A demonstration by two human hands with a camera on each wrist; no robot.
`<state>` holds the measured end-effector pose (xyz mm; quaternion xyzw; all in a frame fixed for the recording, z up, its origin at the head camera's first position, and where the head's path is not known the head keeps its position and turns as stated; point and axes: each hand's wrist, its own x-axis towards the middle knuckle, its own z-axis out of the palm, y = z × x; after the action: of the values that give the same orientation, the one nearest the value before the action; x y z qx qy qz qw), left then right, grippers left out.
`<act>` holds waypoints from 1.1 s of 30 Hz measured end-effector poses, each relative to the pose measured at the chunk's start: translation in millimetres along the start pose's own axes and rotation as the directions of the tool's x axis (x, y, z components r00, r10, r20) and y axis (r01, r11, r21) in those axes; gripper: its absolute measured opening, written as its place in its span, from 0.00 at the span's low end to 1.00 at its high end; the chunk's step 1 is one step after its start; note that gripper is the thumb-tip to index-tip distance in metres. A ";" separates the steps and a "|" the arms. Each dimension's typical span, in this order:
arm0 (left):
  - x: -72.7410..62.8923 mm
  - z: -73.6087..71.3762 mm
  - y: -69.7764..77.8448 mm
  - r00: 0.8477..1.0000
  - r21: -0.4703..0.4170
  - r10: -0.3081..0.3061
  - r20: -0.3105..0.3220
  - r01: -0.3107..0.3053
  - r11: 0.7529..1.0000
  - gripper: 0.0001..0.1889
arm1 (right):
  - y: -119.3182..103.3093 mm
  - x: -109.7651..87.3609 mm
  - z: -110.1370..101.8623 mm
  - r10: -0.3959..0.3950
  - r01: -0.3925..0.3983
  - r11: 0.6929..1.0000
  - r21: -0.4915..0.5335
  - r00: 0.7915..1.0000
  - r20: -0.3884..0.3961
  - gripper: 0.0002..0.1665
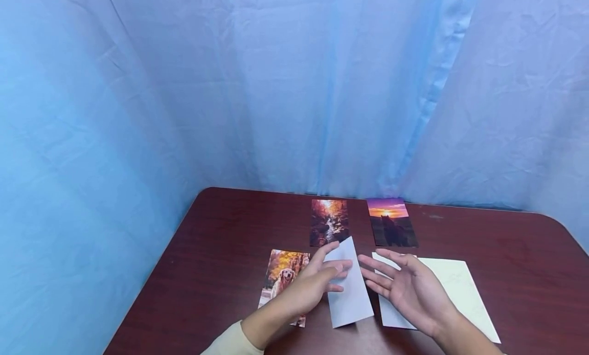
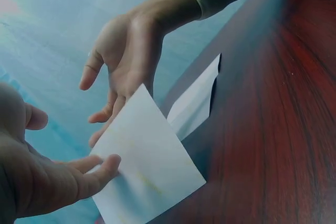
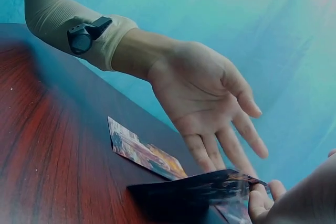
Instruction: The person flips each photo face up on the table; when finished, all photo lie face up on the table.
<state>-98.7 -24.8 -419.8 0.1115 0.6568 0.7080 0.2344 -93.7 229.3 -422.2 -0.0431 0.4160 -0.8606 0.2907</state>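
Observation:
A tilted picture card (image 1: 352,298) shows its white back in the head view, between my two hands. My left hand (image 1: 317,283) lies against this white side with extended fingers. In the right wrist view, the card's dark printed side (image 3: 184,192) is visible. My right hand (image 1: 414,291), palm turned toward the card, has its fingers spread and its fingertips close to the card's right edge. In the right wrist view, right fingertips (image 3: 258,203) appear at the card's end; whether they touch it is hard to tell.
A golden-retriever picture card (image 1: 285,275) lies beneath the left forearm. Behind stand out a forest-stream card (image 1: 329,222) and a sunset horse card (image 1: 391,222), both flat. A pale sheet (image 1: 460,288) lies under the right hand. Blue curtains (image 1: 285,89) hang behind the dark red table (image 1: 221,252).

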 end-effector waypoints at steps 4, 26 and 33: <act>0.0 -0.3 0.5 0.999 -0.009 0.030 0.026 -0.029 1.000 0.36 | 1.4 0.6 5.8 -0.032 0.033 0.998 -0.055 0.999 0.019 0.20; -4.1 -18.5 10.5 0.999 -0.071 -0.020 -0.044 0.017 0.997 0.33 | 19.8 19.8 31.8 -0.132 0.119 0.936 -0.332 0.991 -0.019 0.22; -10.9 -28.0 1.8 0.997 0.018 -0.038 -0.070 0.040 0.999 0.32 | 43.5 29.0 46.0 -0.120 -0.002 0.872 -0.489 0.969 -0.217 0.20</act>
<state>-102.6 -54.7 -419.6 0.0761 0.6733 0.7004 0.2241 -83.0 160.9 -429.4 -0.0231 0.6492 -0.7358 0.1915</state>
